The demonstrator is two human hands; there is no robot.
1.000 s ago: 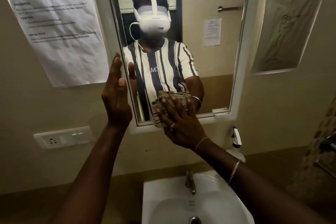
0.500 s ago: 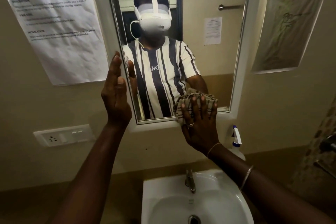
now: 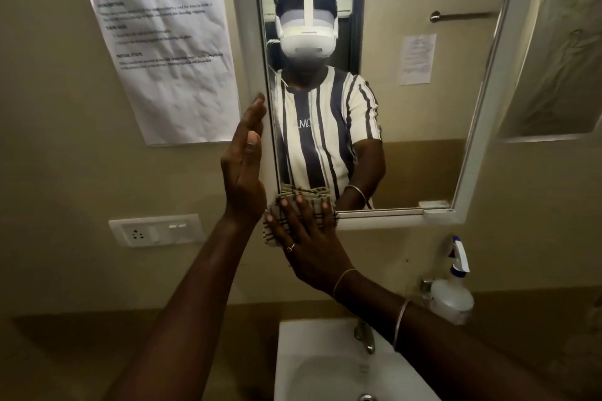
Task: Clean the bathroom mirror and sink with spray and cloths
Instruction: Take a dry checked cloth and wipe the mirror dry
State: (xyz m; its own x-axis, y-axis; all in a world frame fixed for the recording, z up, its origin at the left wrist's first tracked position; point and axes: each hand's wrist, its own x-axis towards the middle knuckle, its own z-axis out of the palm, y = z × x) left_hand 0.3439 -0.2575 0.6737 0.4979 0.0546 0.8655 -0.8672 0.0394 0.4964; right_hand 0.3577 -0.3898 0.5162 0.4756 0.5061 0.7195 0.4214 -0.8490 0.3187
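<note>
A white-framed mirror [image 3: 423, 107] hangs on the beige wall above a white sink [image 3: 325, 374]. My right hand [image 3: 309, 244] presses a folded checked cloth [image 3: 270, 231] flat against the mirror's bottom-left corner, fingers spread straight over it. My left hand [image 3: 244, 169] rests edge-on against the mirror's left frame, fingers straight and together. A spray bottle [image 3: 451, 296] with a blue and white nozzle stands on the ledge right of the sink, apart from both hands.
A metal tap [image 3: 365, 335] rises at the back of the sink. A printed paper sheet [image 3: 163, 49] is taped left of the mirror, a socket plate [image 3: 156, 229] below it. A plastic-covered sheet [image 3: 560, 68] hangs at right.
My right hand slid the cloth right along the mirror's bottom edge, then back left to the bottom-left corner. My left hand stayed on the left frame.
</note>
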